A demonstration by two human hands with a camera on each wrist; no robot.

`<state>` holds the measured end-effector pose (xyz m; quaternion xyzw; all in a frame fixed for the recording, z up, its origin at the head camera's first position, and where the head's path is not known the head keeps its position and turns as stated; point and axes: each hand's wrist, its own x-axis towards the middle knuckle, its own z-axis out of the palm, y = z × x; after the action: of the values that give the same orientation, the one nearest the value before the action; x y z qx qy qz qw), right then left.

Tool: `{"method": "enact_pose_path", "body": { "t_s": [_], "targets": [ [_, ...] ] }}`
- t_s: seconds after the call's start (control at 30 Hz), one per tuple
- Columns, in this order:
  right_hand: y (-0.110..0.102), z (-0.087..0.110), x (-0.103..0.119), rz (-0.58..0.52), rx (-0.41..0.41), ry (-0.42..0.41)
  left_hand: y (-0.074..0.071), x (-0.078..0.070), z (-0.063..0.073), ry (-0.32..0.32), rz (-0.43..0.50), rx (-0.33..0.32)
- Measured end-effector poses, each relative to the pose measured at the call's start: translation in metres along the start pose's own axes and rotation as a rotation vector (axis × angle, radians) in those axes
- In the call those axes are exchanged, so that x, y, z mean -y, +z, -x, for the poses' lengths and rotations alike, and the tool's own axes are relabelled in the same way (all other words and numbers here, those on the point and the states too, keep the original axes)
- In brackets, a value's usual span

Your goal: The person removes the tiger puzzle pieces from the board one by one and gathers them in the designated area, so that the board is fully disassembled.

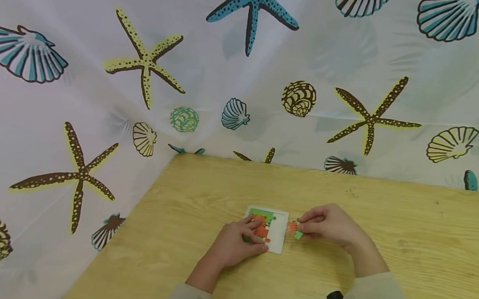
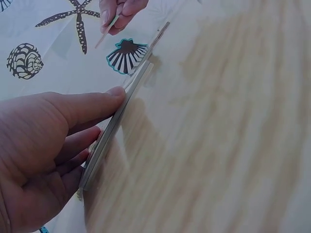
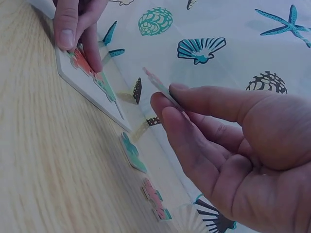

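My left hand rests on a white puzzle board, with fingers on the joined orange and green pieces at its left. In the left wrist view, the thumb of that hand touches the board's edge. To the right of the board, my right hand pinches a loose orange and green puzzle piece between thumb and fingers. The right wrist view shows this piece tilted, raised off the table. The board's right part is bare white.
Beside the board, a green puzzle piece and a red one lie on the table; the right hand hides them in the head view. The wooden table meets a shell-and-starfish patterned cloth at the back and left.
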<state>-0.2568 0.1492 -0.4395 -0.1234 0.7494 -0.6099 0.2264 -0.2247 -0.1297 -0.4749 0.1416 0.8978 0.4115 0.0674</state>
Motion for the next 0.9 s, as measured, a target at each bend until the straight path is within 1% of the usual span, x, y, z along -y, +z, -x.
{"method": "enact_pose_path", "body": {
  "t_s": [0.1,0.23,0.33,0.53,0.73,0.9],
  "targets": [
    [-0.004,0.001,0.000,-0.004,-0.029,0.004,-0.001,-0.002,-0.001,0.010,0.006,0.010],
    [-0.007,0.003,0.002,-0.023,-0.017,0.011,-0.001,-0.002,-0.001,0.001,0.016,0.011],
    [-0.009,0.005,0.004,-0.035,-0.009,0.031,-0.001,-0.002,0.000,-0.003,0.018,0.012],
    [-0.013,0.006,0.006,-0.070,-0.026,0.058,0.001,-0.001,-0.001,-0.006,0.024,0.011],
    [-0.017,0.006,0.002,-0.056,-0.049,0.043,0.002,0.000,-0.001,-0.009,0.020,0.004],
    [-0.021,0.010,0.000,-0.004,-0.105,0.038,0.003,0.001,-0.001,-0.007,0.021,0.004]
  ]
}}
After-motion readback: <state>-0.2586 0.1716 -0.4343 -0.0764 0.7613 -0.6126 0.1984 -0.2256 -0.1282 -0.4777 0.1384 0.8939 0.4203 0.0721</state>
